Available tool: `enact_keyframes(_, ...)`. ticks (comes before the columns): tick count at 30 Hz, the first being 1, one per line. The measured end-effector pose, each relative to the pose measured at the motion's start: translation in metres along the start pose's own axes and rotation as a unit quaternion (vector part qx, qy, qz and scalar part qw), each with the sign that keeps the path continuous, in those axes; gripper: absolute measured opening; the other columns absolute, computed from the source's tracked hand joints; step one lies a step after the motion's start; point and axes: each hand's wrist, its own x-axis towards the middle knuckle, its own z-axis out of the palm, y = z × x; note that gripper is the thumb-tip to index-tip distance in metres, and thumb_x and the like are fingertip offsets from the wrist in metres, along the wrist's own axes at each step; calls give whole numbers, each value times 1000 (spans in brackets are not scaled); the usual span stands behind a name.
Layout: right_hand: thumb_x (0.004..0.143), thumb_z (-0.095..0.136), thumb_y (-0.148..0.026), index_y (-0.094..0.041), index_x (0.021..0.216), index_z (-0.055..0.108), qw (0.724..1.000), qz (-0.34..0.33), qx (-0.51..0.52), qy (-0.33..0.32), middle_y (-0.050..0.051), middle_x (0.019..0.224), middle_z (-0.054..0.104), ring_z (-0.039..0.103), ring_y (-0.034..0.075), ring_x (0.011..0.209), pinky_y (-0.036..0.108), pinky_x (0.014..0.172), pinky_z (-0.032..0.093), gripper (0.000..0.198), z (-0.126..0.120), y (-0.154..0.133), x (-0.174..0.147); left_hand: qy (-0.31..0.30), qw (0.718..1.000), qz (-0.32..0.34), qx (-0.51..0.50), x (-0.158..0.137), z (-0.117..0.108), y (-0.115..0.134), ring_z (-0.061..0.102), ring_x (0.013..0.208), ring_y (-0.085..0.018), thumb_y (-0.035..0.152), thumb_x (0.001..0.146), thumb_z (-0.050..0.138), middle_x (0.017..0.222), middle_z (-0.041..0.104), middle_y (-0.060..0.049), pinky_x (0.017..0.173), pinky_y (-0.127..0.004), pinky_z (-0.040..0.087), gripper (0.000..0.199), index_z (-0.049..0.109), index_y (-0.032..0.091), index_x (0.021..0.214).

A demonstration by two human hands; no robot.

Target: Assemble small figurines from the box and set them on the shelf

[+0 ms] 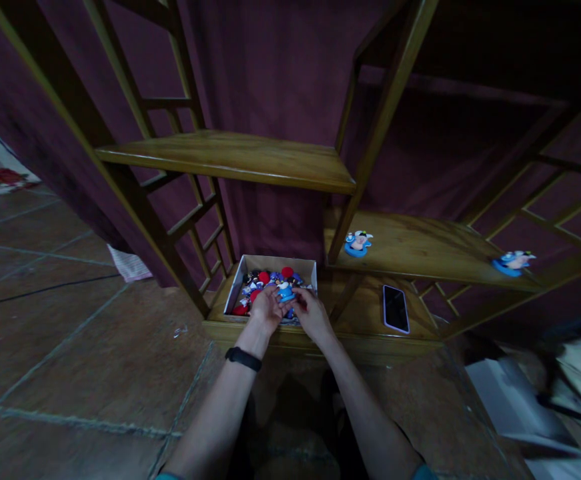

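Over the front of a box (233, 288) full of small red, blue and dark figurines, my two hands hold a small blue-and-white figurine (285, 292). My left hand (267, 308) cups it from the left with the fingers under it. From the right, the fingertips of my right hand (311, 311) pinch its side. A black band (243, 359) circles my left wrist. Two similar figurines with blue bases stand on the right shelf, one at its left end (357, 244) and one at its right end (513, 263).
The box stands on the low base board of a wooden shelf unit. A phone (395, 309) lies on that board to the right. Above the box runs a higher shelf (230, 157). White boxes (513, 400) sit on the floor at right.
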Motion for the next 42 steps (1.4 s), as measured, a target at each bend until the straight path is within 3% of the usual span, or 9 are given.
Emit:
enact_keyframes(14,79,51,-18,-26,113,59,1000,7,-8,9,6,111,57,56,20,101,36,90,45,36,-2,-4,0,3,1000,4,-4,2,1,-2,63,60,-16,10,79,44,66,61,-5,59,-29,54,10,53,14,76)
enact_keyframes(30,78,56,-24,-24,115,57,999,28,7,-13,6,111,57,58,19,98,34,90,45,37,0,-2,0,5,999,20,33,-1,5,-7,57,52,-10,6,76,53,61,60,-3,50,-20,48,9,57,13,72)
enact_keyframes(42,80,53,-24,-23,114,58,999,38,-4,-1,7,112,59,58,19,101,34,91,45,34,-4,-4,1,-4,998,43,50,14,-8,-14,61,60,-11,0,70,62,71,65,-2,58,-22,51,17,62,13,80)
